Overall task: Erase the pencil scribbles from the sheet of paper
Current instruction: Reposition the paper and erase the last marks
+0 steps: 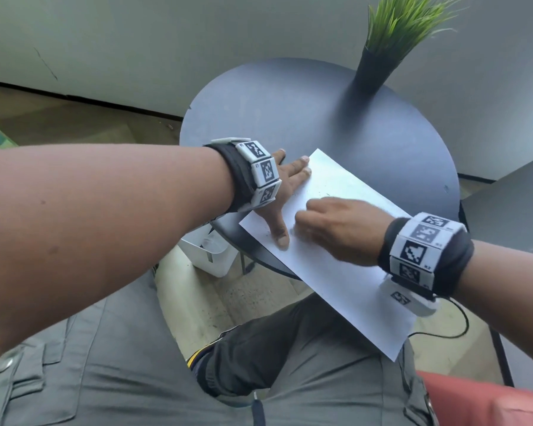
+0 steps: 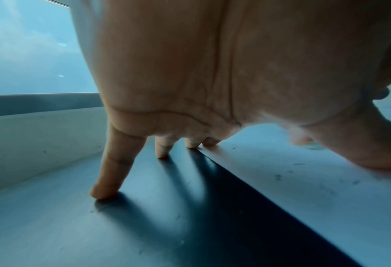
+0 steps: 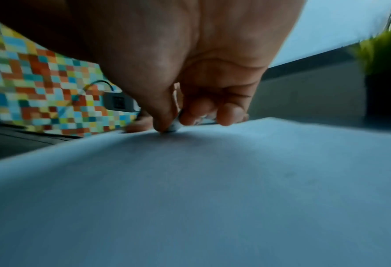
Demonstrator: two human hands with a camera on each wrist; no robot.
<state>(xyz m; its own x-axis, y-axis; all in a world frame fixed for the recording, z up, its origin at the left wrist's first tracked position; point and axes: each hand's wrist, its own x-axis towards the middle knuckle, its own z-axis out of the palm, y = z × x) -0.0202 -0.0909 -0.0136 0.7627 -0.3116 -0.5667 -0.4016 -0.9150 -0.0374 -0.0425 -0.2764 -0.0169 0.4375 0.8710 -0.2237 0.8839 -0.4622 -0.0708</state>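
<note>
A white sheet of paper (image 1: 345,265) lies slanted across the near edge of a round dark table (image 1: 305,118), its lower corner hanging over my lap. My left hand (image 1: 285,192) lies flat with spread straight fingers, thumb and two fingertips pressing the sheet's left edge; the other fingers (image 2: 107,182) rest on the table. My right hand (image 1: 330,222) is curled, pinching a small pale eraser (image 3: 174,127) against the paper (image 3: 212,189) beside the left thumb. Small dark crumbs and faint marks speckle the sheet (image 2: 304,180).
A black vase of green grass (image 1: 379,56) stands at the table's far right. A white bin (image 1: 210,250) sits on the floor under the table's left edge. A cable (image 1: 450,330) trails from my right wrist. A grey wall runs behind the table.
</note>
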